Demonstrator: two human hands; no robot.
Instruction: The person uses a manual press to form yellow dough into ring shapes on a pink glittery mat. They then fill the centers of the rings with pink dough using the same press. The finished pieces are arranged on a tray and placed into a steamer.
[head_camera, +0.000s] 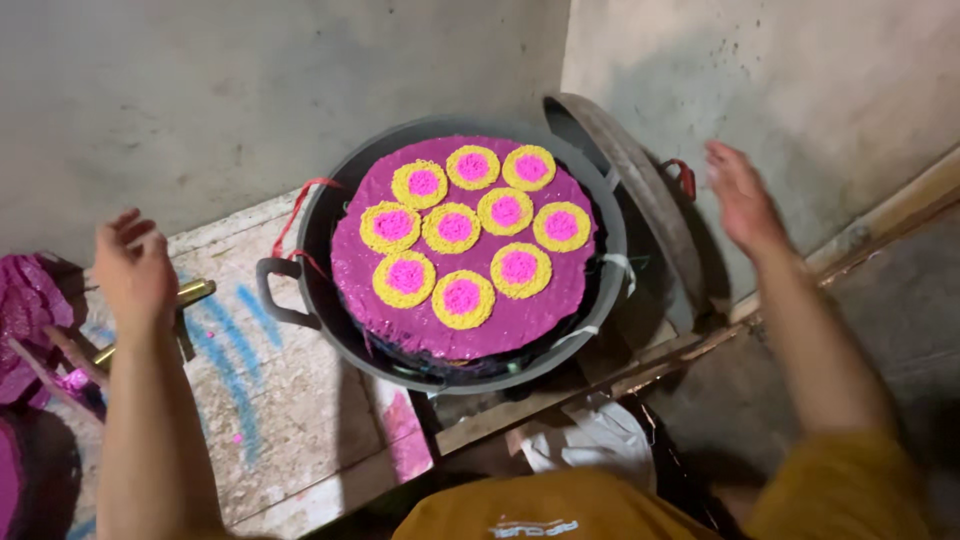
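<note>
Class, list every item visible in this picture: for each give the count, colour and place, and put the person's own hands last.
Round metal steamer pot: one, dark grey, centre, on the board.
Magenta cloth-lined tray: one, inside the pot.
Round noodle-like cakes: ten, yellow rings with pink centres, on the tray.
Round pot lid: one, grey, leaning on the wall behind the pot.
Wooden board: one, pale with blue and pink stains, under the pot.
White plastic bag: one, below the pot.
Left hand: empty, open, left of the pot.
Right hand: empty, open, near the lid.
</note>
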